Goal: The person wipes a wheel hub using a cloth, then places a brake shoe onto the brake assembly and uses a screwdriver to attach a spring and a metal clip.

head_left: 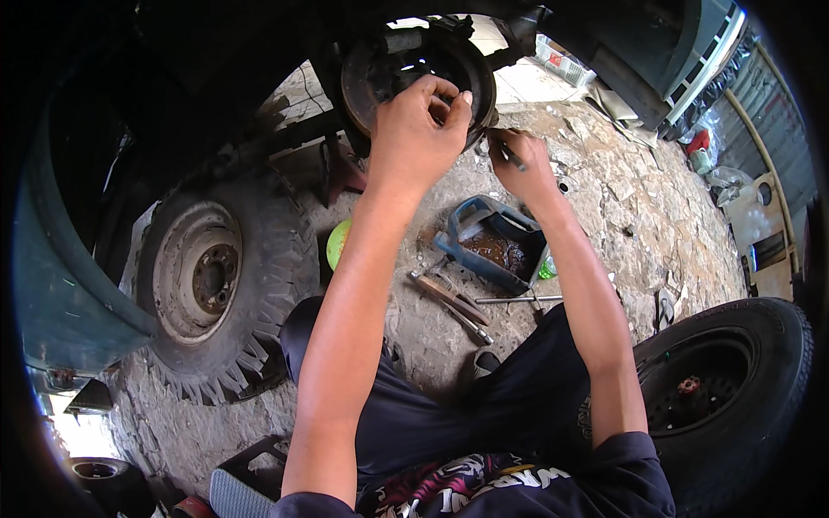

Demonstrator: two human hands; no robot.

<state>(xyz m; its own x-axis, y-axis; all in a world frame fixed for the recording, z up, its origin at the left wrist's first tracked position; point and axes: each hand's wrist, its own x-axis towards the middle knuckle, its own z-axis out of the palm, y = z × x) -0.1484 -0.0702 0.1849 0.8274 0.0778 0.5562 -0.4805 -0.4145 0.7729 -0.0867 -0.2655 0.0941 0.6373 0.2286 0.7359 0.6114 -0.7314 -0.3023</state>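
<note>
A round, dark wheel brake assembly [357, 85] is in front of me, under the vehicle. My left hand [419, 129] is at its face with the fingers curled and the thumb near the index finger. Whatever those fingers pinch is hidden. By the lower right rim of the assembly, my right hand [524, 168] is closed around a slim grey metal tool [513, 157]. The tool's kind cannot be made out, and much of it is covered by the fingers.
A cut blue plastic container [484, 269] with brown liquid stands on the rough stone floor [643, 203]. Near my legs lie a hammer [449, 296] and a metal bar [518, 300]. A treaded wheel [226, 276] leans at left; another tyre [734, 397] lies at right. A red stand [344, 170] is below the vehicle.
</note>
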